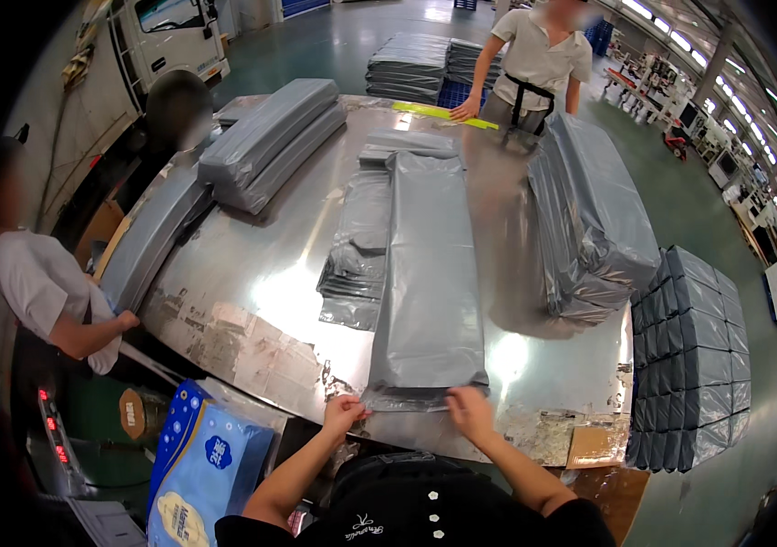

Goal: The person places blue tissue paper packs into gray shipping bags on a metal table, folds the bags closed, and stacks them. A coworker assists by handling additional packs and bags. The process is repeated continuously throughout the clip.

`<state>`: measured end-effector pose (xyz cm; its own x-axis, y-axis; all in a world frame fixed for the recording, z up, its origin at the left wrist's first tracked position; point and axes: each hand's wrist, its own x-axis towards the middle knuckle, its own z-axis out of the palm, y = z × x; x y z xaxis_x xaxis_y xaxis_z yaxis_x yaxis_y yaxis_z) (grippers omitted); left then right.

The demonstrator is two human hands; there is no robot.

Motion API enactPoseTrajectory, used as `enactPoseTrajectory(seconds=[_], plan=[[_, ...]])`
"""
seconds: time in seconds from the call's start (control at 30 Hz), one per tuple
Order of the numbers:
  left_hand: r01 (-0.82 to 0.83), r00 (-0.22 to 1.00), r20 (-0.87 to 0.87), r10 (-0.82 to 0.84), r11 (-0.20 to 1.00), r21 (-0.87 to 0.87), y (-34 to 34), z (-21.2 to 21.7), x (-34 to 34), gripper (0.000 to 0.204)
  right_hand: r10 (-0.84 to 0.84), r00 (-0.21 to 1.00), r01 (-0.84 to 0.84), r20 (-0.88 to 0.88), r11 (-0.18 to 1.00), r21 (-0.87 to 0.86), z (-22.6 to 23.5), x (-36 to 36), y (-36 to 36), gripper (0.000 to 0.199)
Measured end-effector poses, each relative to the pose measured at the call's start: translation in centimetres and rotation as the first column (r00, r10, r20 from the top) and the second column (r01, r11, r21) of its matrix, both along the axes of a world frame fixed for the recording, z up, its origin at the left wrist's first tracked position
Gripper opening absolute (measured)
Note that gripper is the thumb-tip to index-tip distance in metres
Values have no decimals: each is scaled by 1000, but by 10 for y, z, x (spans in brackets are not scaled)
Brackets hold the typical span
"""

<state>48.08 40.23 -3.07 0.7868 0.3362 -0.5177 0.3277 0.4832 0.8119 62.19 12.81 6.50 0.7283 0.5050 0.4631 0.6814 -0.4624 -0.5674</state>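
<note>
A long grey plastic-wrapped package [429,273] lies lengthwise on the shiny metal table [243,301], its near end at the table's front edge. My left hand [345,412] pinches the loose plastic flap at the package's near left corner. My right hand [469,408] grips the flap at the near right corner. A pile of flat empty grey bags [358,246] lies just left of the package.
Stacks of wrapped grey packages [589,219] sit right, more [265,141] at far left. Packed grey bundles [689,356] stand off the table's right edge. One person [534,64] stands at the far end, another [42,283] at left. A blue printed bag [202,465] sits below left.
</note>
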Motion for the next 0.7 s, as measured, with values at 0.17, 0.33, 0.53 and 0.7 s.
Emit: enactPoseTrajectory(seconds=[0.17,0.33,0.53,0.7], plan=[[29,999,21,-30,999,34,-6,12,-7,19,33,929,-190,-369,898,-398,-77,37,64,17],[49,992,115,-50,999,12,0,13,-5,22,393,774,-346,-497,919,187,-28,-29,131,20],[-7,994,112,-2,997,76,8,25,2,32,509,860,-500,-25,833,-237,-13,-37,131,18],[-13,999,36,6,978,210,27,-6,-12,38,266,954,-299,-141,775,-556,-10,-42,-106,26]])
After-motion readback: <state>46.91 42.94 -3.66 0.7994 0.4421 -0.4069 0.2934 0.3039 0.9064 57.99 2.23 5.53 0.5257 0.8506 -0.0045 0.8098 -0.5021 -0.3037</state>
